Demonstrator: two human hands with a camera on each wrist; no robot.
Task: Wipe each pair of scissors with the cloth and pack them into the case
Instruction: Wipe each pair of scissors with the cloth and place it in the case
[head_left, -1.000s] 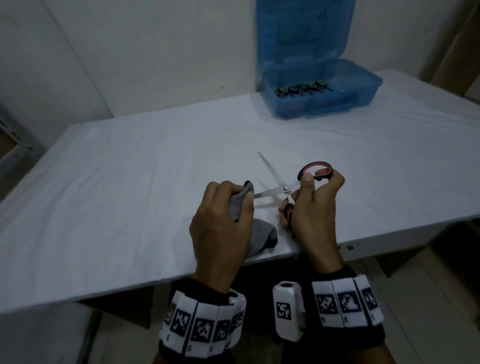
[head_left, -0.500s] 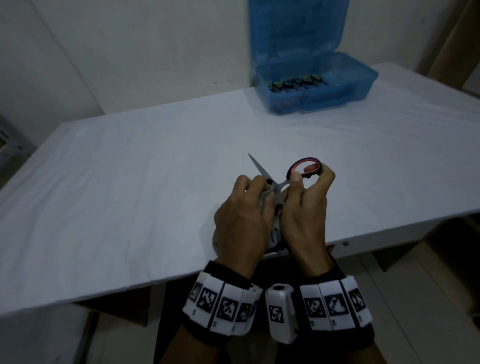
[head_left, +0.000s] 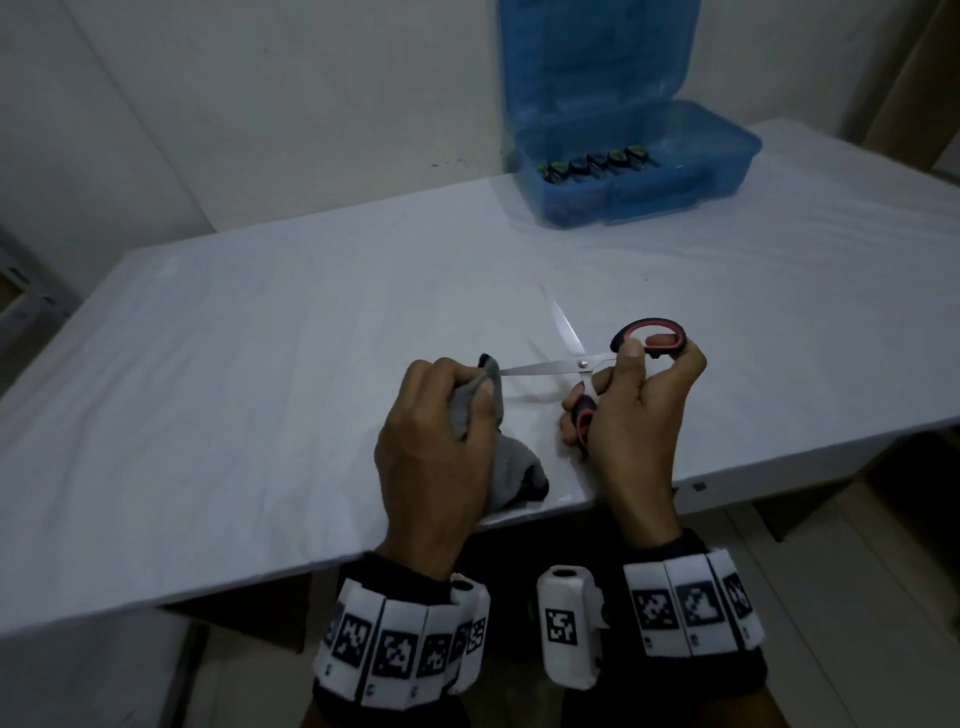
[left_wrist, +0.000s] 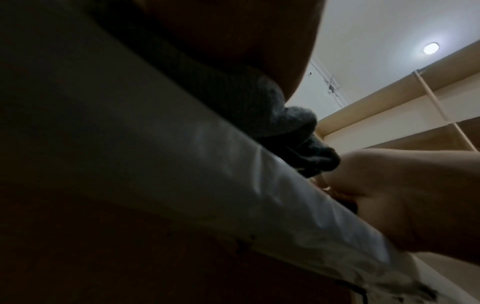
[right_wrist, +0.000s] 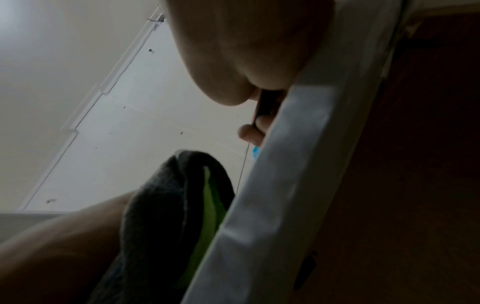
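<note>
Steel blades are spread wide right now, so this is the bit where you want to go slow. The right hand (head_left: 631, 415) has the scissors (head_left: 587, 364) by the red-and-black handles, thumb through the upper loop, fingers curled round the lower one, held just above the bench (head_left: 260, 364) near its front edge. The left hand (head_left: 431, 447) is clamped on the grey cloth (head_left: 478, 400), pinching it over the tip of the lower blade; the rest of the cloth trails down onto the bench.

My take: keep the cloth folded thick between fingers and edge, wipe along the flat from pivot to tip, never across the edge. Then do the other blade, close them, and carry them to the blue case (head_left: 639, 171) at the back, which already looks to hold a row of handles.
</note>
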